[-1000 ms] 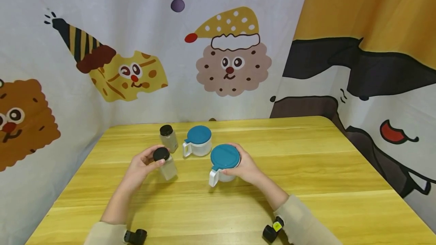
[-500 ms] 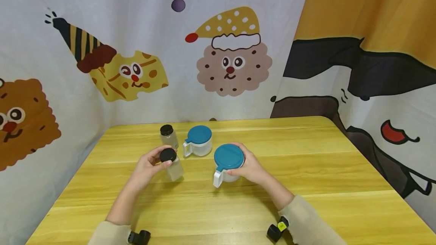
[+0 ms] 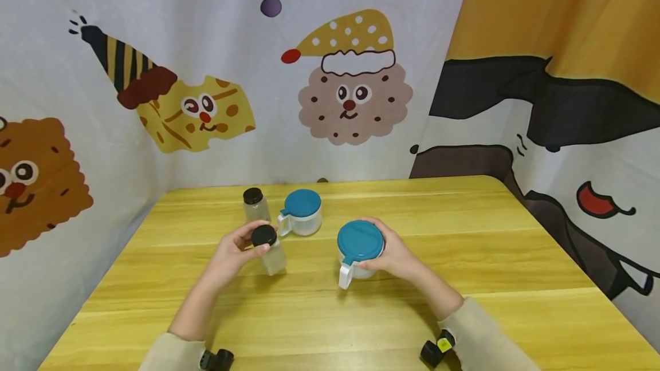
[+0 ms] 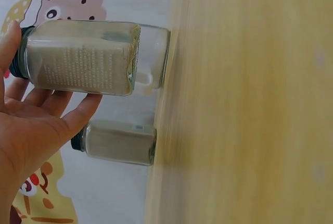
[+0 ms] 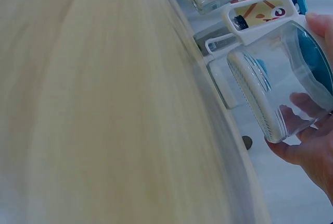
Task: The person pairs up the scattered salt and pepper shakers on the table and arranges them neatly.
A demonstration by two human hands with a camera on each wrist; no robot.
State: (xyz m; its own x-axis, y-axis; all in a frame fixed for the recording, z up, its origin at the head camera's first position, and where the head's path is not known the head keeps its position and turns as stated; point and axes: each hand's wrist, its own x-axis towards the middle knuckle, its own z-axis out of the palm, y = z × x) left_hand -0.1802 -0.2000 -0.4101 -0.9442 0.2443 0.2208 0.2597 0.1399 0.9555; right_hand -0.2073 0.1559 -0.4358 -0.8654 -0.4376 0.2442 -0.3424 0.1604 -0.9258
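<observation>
Rightward went the jar [image 3: 275, 259], gripped by the left hand [image 3: 233, 255], and pot [image 3: 360, 240], gripped by the right hand [image 3: 397, 255]. Both seemed slick, fragile glass, best clasped round the sides.

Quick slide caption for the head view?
Left hand holding a jar, right hand a pot, both over the table.

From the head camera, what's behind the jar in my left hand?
A second black-lidded jar: its lid and upper body show. Its base can't be seen there, covered by your left hand and the held jar.
</observation>
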